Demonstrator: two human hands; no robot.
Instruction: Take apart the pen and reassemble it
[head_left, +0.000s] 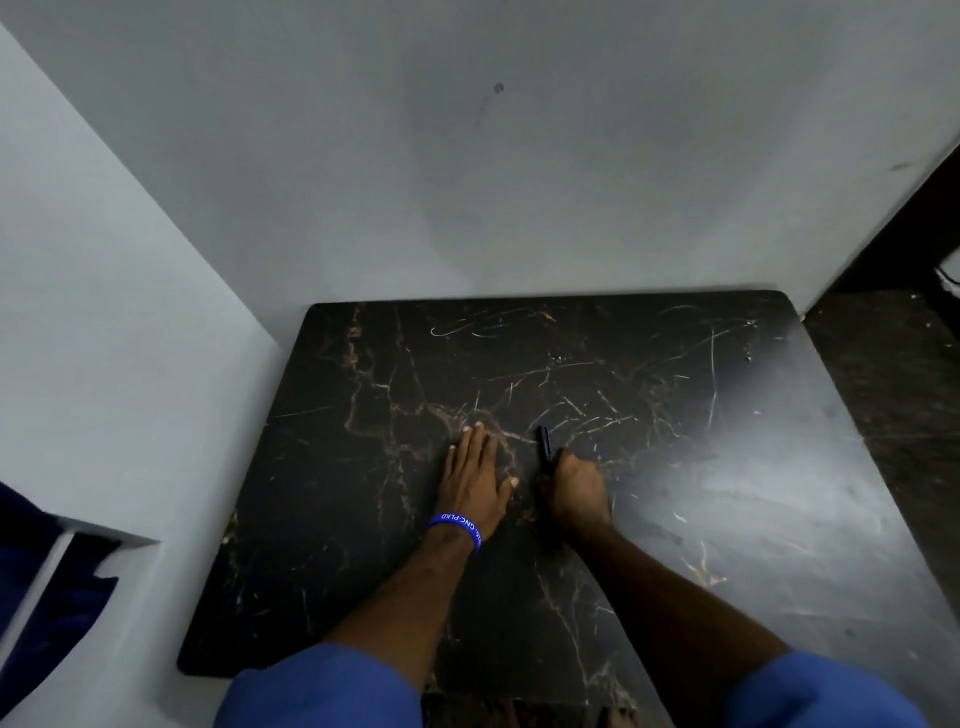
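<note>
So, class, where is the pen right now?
In the head view the pen sits near the middle of the dark table, gripped by the right hand, beside the flat left hand.

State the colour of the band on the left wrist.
Blue with white lettering: the rubber wristband shows in the head view.

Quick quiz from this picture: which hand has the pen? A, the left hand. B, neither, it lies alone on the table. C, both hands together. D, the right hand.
D: the right hand is curled around the dark pen, whose far end sticks out beyond the fingers, while the left hand lies flat and open on the dark marbled table, apart from the pen.
</note>
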